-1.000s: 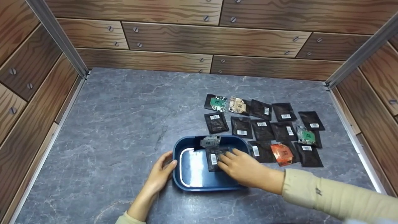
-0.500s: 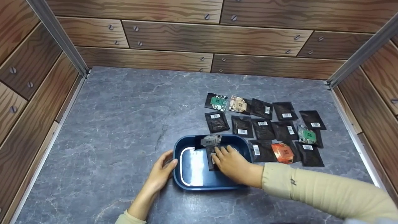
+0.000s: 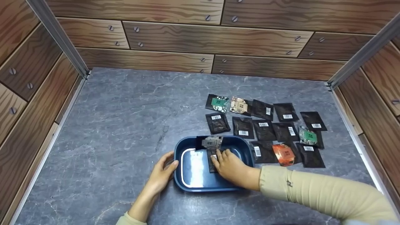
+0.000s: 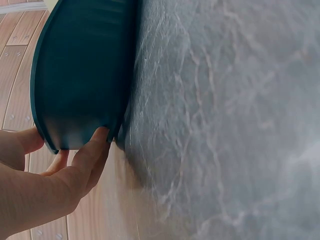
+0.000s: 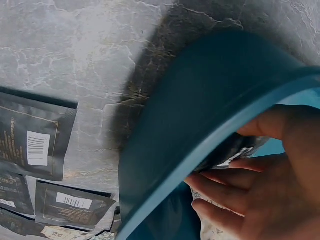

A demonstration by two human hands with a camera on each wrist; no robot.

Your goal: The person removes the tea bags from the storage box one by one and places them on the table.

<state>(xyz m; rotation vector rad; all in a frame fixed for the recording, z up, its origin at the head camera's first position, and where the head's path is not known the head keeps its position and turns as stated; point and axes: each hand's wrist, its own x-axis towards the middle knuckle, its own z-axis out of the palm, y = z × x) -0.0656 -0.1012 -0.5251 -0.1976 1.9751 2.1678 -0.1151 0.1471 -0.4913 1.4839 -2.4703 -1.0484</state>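
Observation:
A blue plastic tub (image 3: 212, 189) stands on the grey marbled tabletop. My left hand (image 3: 161, 175) grips its left end, with the thumb at the rim and the fingers against the outer wall (image 4: 82, 65). My right hand (image 3: 232, 167) reaches into the tub over a black sachet (image 3: 212, 167), partly hidden under the fingers. In the right wrist view that sachet (image 5: 232, 150) shows between the thumb and the fingers. Another sachet (image 3: 211, 143), with a grey and floral label, leans against the tub's back wall.
Several black sachets lie in rough rows behind and right of the tub, among them an orange-printed one (image 3: 283, 154), two green-printed ones (image 3: 219, 103) and a beige-printed one (image 3: 240, 105). Wood-patterned walls (image 3: 175, 37) enclose the table at the back and sides.
My right hand has moved left inside the tub, from the sachet's right edge to over it, covering its barcode more. My left hand and the tub have stayed put.

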